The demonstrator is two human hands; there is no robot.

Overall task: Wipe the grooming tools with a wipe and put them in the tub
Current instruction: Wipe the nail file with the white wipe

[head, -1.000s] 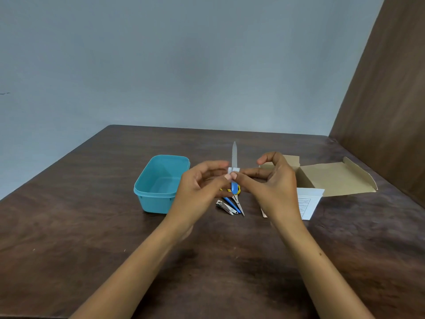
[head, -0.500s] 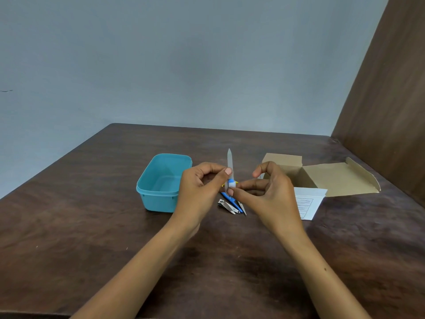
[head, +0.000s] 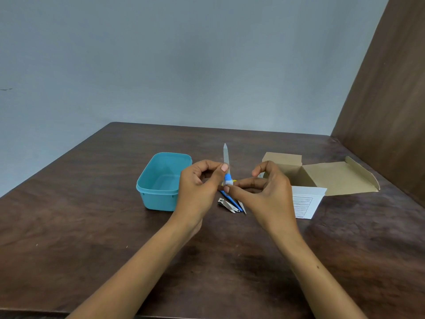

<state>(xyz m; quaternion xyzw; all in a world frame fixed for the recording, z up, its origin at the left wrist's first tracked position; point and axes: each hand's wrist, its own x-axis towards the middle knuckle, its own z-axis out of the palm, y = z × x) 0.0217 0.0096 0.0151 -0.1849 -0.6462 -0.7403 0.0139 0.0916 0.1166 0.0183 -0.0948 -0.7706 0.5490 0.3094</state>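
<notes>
A nail file [head: 225, 155] with a grey blade and a blue handle stands upright above the table. My left hand [head: 197, 189] pinches its blade between thumb and fingers. My right hand [head: 264, 194] pinches a small white wipe [head: 229, 182] around the file's handle. The teal tub [head: 158, 201] sits open just left of my left hand, and nothing shows inside it. Below my hands on the table lie a metal nail clipper [head: 226, 205], a blue-handled tool [head: 231, 201] and tweezers [head: 242, 207]. Something yellow [head: 234, 180] peeks out behind the file.
An open cardboard box [head: 322, 178] with its flap spread out sits at the right. A printed white sheet [head: 305, 203] lies in front of it. A brown panel [head: 391, 111] rises along the table's right side.
My right hand has slid the wipe down the file from the blade's base to the handle. My left thumb now grips higher, on the blade.
</notes>
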